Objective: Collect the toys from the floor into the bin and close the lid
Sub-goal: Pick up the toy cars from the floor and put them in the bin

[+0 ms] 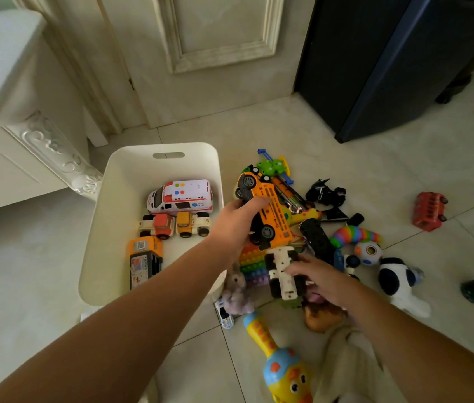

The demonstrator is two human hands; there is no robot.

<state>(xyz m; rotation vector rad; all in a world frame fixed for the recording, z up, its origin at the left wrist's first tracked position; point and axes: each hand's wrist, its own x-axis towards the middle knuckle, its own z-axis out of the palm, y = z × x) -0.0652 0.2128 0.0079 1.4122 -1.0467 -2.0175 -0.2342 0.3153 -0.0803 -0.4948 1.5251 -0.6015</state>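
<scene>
My left hand (237,218) grasps the orange school bus (270,212); right hand (321,279) grips a white truck (283,270). Next: carry both over the bin (105,228).

Bare bin floor (119,205) left of 4 toy vehicles (172,216); dense toy pile (302,228) just right of the rim.

Two bare forearms, no sleeves, ringless fingers (262,202)

Head view, steeply down, close over floor (302,135).
</scene>
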